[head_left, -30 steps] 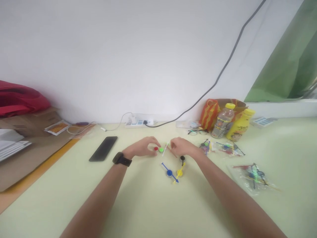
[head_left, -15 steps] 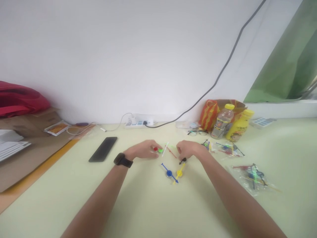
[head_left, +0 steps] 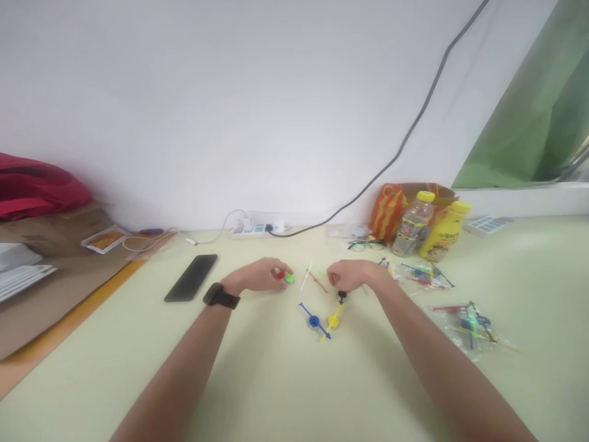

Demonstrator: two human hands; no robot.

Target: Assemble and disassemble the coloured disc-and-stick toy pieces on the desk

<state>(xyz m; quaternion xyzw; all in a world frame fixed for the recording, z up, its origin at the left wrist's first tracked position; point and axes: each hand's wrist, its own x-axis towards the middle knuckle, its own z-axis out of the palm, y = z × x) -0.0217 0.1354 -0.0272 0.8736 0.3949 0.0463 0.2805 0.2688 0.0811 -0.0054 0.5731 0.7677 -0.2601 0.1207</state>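
Observation:
My left hand (head_left: pixel 263 274) is curled round a red disc (head_left: pixel 280 275) and a green disc (head_left: pixel 289 279), thumb and forefinger on either side of them. A white arrow strip (head_left: pixel 306 277) and a thin red arrow strip (head_left: pixel 318 282) lie between the hands. My right hand (head_left: pixel 346 275) is closed with its fingertips bent down; whatever they pinch is hidden. Just below it is a black round spinner piece (head_left: pixel 342 296). Closer to me lie a blue arrow spinner (head_left: pixel 314 321) and a yellow arrow spinner (head_left: pixel 334 321), their ends crossing.
Bagged spinner parts (head_left: pixel 472 322) lie on the right. Behind them stand a clear bottle (head_left: pixel 413 224), a yellow bottle (head_left: pixel 446 232) and a striped bag (head_left: pixel 387 213), with glasses (head_left: pixel 367 245) nearby. A phone (head_left: pixel 191 278) lies left; a power strip (head_left: pixel 257 230) sits against the wall.
My left hand has shifted left, and the red and green discs moved with it. The black spinner piece beneath my right hand has turned; that hand stays in about the same place.

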